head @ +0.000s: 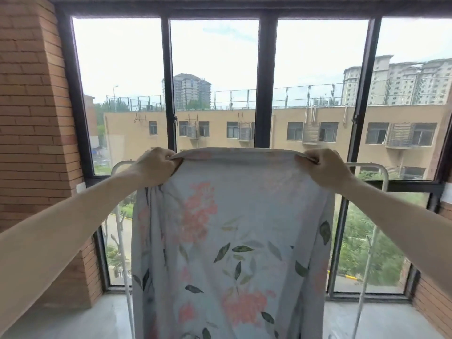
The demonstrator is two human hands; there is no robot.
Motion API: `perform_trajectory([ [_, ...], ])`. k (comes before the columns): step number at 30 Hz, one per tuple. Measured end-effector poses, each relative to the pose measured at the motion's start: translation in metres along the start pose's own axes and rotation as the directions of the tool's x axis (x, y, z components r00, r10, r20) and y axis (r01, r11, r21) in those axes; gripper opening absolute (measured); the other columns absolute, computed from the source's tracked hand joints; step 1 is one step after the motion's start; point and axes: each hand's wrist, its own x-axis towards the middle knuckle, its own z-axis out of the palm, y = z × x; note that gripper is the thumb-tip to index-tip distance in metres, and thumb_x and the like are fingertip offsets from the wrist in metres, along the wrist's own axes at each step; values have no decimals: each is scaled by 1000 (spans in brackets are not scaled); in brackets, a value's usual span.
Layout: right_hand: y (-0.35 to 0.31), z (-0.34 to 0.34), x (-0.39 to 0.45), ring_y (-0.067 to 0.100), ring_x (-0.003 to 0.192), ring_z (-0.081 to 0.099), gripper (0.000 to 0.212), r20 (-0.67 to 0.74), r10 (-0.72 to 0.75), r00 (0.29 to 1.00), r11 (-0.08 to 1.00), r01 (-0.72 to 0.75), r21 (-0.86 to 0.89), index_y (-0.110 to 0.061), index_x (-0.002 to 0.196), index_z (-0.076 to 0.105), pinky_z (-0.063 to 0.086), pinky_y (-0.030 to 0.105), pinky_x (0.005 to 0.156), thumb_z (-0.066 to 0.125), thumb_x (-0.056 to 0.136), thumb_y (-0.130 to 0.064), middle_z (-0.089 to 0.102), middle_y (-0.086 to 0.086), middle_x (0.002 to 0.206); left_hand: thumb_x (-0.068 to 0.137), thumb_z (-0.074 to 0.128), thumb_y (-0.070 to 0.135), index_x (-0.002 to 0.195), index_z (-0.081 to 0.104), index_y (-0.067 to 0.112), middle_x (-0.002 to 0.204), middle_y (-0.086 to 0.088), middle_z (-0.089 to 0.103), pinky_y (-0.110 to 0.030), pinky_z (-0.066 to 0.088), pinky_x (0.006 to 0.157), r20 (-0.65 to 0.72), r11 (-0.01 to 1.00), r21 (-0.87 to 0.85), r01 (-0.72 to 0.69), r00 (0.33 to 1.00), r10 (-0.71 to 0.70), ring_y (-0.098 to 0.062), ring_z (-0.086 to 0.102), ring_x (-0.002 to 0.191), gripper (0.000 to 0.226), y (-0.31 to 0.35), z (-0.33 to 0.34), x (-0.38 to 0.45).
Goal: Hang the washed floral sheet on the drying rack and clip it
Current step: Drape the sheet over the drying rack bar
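The floral sheet (pixel 232 241), pale grey with pink flowers and green leaves, hangs in front of me from a stretched top edge. My left hand (pixel 154 166) grips the top edge at its left end. My right hand (pixel 325 167) grips the same edge at its right end. Both hands hold the edge just above the top bar of the white drying rack (pixel 367 165), which stands behind the sheet. The sheet hides most of the rack's bar and legs. No clips are in view.
A tall dark-framed window (pixel 265 94) fills the wall behind the rack. Brick walls (pixel 36 118) stand at the left and lower right. A grey floor (pixel 73 321) runs beneath the rack's white legs (pixel 364 289).
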Motion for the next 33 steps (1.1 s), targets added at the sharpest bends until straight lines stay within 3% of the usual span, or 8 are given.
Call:
perform_trajectory([
  [5, -6, 7, -2, 8, 40, 34, 55, -21, 62, 998, 997, -61, 43, -21, 54, 38, 28, 27, 47, 63, 102, -32, 34, -12, 39, 83, 49, 89, 49, 27, 24, 49, 3, 27, -28, 19, 47, 65, 998, -63, 29, 998, -25, -15, 21, 40, 77, 9, -1, -4],
  [11, -21, 17, -4, 7, 43, 31, 54, 8, 56, 998, 995, -57, 84, -23, 52, 42, 28, 26, 47, 66, 100, -34, 34, -12, 42, 93, 61, 16, 49, 62, 12, 78, 10, 73, -13, 40, 49, -126, 992, -108, -72, 990, 58, 2, 51, 50, 44, 17, 10, -4],
  [16, -35, 23, -3, 6, 41, 31, 54, 12, 62, 998, 985, -64, 158, -22, 54, 43, 27, 20, 42, 64, 101, -34, 35, -13, 42, 98, 52, 10, 96, 57, -5, 89, -6, 68, -11, 39, 45, -145, 980, -169, -102, 986, 77, -16, 52, 64, 15, 21, 15, -6],
  [19, -40, 23, -6, 7, 42, 32, 53, 30, 48, 998, 981, -53, 184, -24, 53, 45, 27, 19, 43, 63, 102, -32, 36, -13, 42, 100, 47, 7, 118, 51, 19, 96, 1, 74, -20, 41, 44, -27, 968, -236, -87, 996, 83, -2, 59, 57, 22, 30, 13, -16],
  [22, -47, 28, -4, 7, 42, 33, 51, 37, 31, 999, 976, -39, 214, -22, 55, 47, 27, 19, 43, 63, 102, -29, 36, -13, 43, 97, 57, 36, 111, 69, 32, 85, 5, 74, -27, 44, 60, 62, 977, -119, -178, 981, 186, -12, 66, 76, 19, 45, 19, -21],
  [25, -53, 35, -1, 5, 41, 34, 44, 50, 23, 999, 975, -33, 218, -16, 60, 58, 28, 17, 43, 64, 102, -30, 39, -12, 45, 81, 72, 70, 105, 75, 40, 65, 22, 67, -23, 45, 62, 251, 976, -28, -217, 943, 217, 4, 63, 66, 39, 62, 30, -27],
  [29, -51, 41, -3, 6, 43, 32, 49, 43, 22, 999, 970, -32, 241, -16, 57, 52, 27, 18, 45, 66, 100, -32, 36, -12, 46, 81, 80, 48, 64, 59, 11, 52, 10, 34, -25, 30, 53, 312, 962, 40, -269, 918, 244, -13, 33, 50, 46, 65, 45, -21],
  [33, -33, 38, -19, 8, 45, 32, 53, 171, 75, 982, 944, -125, 305, -18, 54, 51, 26, 21, 45, 78, 89, -47, 37, -8, 50, 93, 71, 30, 65, 67, 13, 50, 10, 44, -24, 35, 47, 169, 986, -103, -130, 975, 147, -15, 40, 49, 34, 58, 40, -6],
])
